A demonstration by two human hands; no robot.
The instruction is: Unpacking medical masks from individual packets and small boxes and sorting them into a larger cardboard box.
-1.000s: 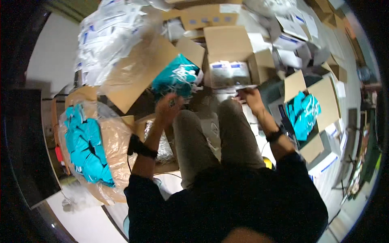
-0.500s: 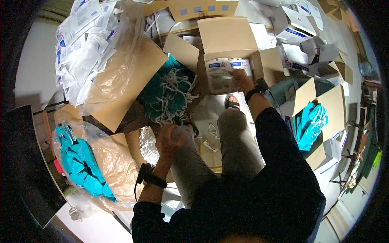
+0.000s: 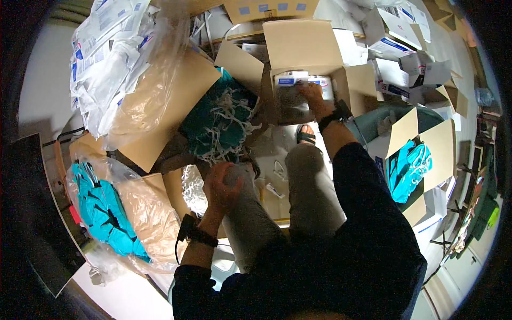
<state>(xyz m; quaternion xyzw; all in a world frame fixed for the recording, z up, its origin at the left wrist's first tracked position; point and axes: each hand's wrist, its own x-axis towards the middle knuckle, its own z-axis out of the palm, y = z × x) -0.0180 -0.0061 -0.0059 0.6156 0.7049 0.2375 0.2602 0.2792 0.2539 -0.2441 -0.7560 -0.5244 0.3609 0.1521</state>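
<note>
My right hand [image 3: 314, 100] reaches into an open cardboard box [image 3: 341, 88] ahead of me. Its fingers are closed at the edge of a white packet [image 3: 290, 81] with a blue label stripe, which looks tilted and slightly blurred. Beside it lies a similar white packet [image 3: 323, 82]. The fingertips are partly hidden behind the hand. Over my left knee is my left hand [image 3: 223, 185], fingers curved apart and holding nothing. Just beyond it hangs a heap of dark green cloth with white ties [image 3: 226, 120].
At the far left, a clear bag bulges with white packets [image 3: 106, 58]. Folded teal cloth [image 3: 106, 210] lies in a plastic-lined box on the left; another teal bundle [image 3: 409, 169] sits in a carton on the right. White cartons [image 3: 392, 45] are piled at the far right.
My right hand has moved slightly left and up inside the box, and the left packet has shifted and tilted. My left hand stays over the knee.
</note>
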